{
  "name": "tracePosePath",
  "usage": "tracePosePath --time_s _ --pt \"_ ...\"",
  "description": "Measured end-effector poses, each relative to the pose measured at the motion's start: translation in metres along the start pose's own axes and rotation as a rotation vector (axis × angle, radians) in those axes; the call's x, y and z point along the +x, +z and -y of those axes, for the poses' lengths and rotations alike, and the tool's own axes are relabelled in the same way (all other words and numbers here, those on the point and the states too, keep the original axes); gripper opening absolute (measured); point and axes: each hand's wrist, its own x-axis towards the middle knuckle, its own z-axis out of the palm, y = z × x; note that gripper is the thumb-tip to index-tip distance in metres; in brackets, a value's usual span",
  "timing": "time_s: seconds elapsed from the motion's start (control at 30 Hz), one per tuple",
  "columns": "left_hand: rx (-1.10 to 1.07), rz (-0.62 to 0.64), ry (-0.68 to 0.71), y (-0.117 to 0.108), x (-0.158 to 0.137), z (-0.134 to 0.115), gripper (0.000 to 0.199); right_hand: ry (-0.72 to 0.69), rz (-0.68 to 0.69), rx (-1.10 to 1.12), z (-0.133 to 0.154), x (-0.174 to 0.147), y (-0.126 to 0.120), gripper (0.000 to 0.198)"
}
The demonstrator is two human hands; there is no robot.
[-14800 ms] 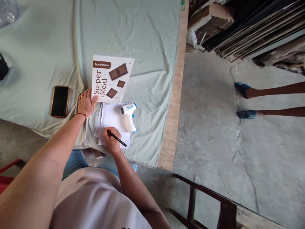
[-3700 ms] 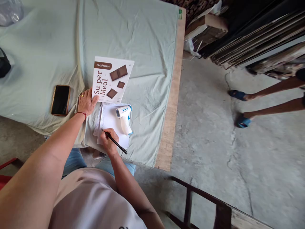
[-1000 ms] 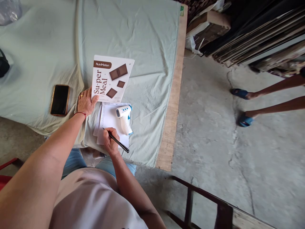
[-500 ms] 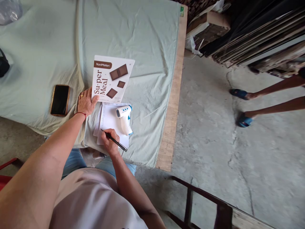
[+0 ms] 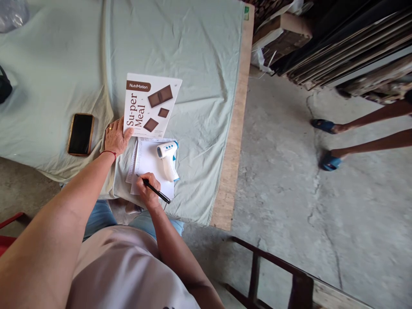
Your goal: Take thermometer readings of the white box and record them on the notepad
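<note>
My left hand [image 5: 116, 136] grips the lower left corner of a white box [image 5: 151, 105] printed "NutriMotion Su-per Meal", thumb on its front face and the other fingers partly hidden behind it. In my right hand [image 5: 148, 189] is a black pen [image 5: 156, 191], its tip on the left part of a sheet of white paper [image 5: 151, 156]. More printed sheets stick out beneath that sheet on the left. A white and blue infrared thermometer [image 5: 168, 159] lies on the paper's right side, just above my right hand.
A phone [image 5: 80, 134] lies on the green tablecloth [image 5: 180, 43] left of my left hand. Clear plastic [image 5: 13, 15] and a black object [image 5: 4, 86] are at the far left. A dark frame [image 5: 254, 274] stands lower right. Another person's legs [image 5: 370, 118] are on the right.
Almost nothing differs. The view has shifted very slightly; both hands keep their hold on the box and the pen.
</note>
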Motion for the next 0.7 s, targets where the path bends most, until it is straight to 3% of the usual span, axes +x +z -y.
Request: tracePosePath --time_s 0.7 --pt "0.013 -0.007 -0.003 0.0004 0.0000 0.0000 0.075 -0.042 0.050 -0.065 0.0023 0.0031 0.0009 0.014"
